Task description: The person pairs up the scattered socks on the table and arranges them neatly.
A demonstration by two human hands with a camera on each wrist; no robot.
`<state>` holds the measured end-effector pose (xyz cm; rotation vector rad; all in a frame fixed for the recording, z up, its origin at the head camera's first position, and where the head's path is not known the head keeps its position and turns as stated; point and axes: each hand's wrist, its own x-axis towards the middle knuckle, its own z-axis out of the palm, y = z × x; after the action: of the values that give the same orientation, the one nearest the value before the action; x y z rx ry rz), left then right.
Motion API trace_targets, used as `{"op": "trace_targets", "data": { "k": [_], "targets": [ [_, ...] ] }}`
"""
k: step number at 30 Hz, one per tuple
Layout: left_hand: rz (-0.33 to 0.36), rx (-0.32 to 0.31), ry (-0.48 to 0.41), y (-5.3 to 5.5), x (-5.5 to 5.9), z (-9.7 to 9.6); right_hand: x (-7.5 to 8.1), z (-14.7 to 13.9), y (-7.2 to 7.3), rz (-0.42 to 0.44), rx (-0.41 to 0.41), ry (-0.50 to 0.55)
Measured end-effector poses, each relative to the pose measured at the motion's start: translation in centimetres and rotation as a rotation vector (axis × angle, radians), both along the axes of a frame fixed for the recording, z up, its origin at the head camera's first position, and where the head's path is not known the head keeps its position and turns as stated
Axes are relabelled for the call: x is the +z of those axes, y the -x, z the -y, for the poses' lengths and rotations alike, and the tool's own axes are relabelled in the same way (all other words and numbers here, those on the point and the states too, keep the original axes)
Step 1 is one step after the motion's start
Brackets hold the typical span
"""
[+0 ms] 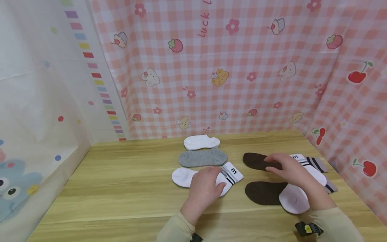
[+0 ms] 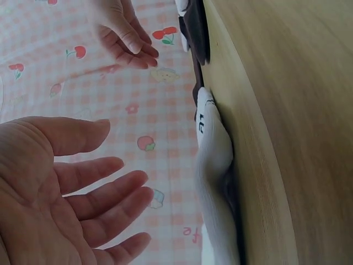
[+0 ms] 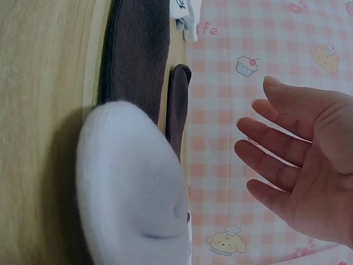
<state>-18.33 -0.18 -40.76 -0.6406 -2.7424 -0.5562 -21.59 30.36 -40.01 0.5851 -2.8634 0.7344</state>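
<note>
My left hand (image 1: 205, 185) is over a white sock (image 1: 182, 177) with black stripes and lettering at its cuff. In the left wrist view its fingers are spread and relaxed, with nothing between them, and the white sock lies beyond them on the table. My right hand (image 1: 287, 168) hovers above the socks on the right; the right wrist view shows its fingers loose and holding nothing. Below it lie a brown sock (image 1: 255, 161), a second brown sock (image 1: 263, 193) nearer me, and a white sock (image 1: 294, 199) across them, partly hidden by my wrist.
A grey ankle sock (image 1: 202, 157) and a white low-cut sock (image 1: 199, 142) lie in a row behind the striped one. The wooden table (image 1: 121, 188) meets a pink checked cloth (image 1: 193, 67) at the back and right.
</note>
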Motion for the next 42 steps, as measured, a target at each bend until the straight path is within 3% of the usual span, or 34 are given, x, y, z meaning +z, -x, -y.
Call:
{"op": "trace_targets", "data": {
  "k": [14, 25, 34, 42],
  "targets": [
    [0.089, -0.126, -0.083, -0.8, 0.2, -1.2, 0.3, -1.4, -0.3, -0.003, 0.025, 0.006],
    [0.154, -0.166, -0.126, -1.6, 0.2, -3.3, 0.5, -3.0, -0.3, -0.006, -0.035, -0.04],
    [0.263, -0.194, -0.152, -2.3, 0.3, -5.5, 0.2, -4.7, 0.5, -0.005, -0.067, -0.054],
    [0.297, -0.232, -0.195, -2.6, -0.2, -7.0, 0.0, -5.9, 1.3, 0.015, -0.094, -0.091]
  ]
}}
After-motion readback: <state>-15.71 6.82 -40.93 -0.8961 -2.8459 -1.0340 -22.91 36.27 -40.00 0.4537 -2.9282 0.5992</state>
